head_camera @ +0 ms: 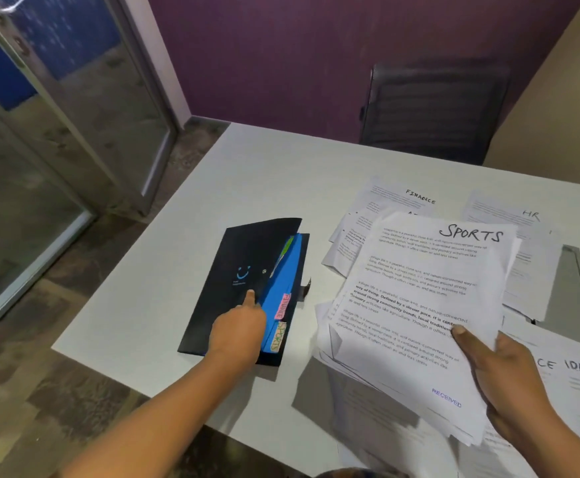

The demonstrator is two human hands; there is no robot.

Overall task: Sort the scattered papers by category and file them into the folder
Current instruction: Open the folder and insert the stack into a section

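Dim, soft indoor light; dark shadow under the papers (416, 305); wide-angle bending, blurred edges.

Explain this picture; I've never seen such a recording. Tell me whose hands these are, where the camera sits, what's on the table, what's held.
There is no machine here. A person works with bare hands, and one camera worn on their head looks down at them. On the white table lies a black folder, partly open, with tabs marked FINANCE and SPORTS. The left hand touches its cover. The right hand grips a stack of papers headed SPORTS, thumb on top. A FINANCE sheet and an HR sheet lie beyond.
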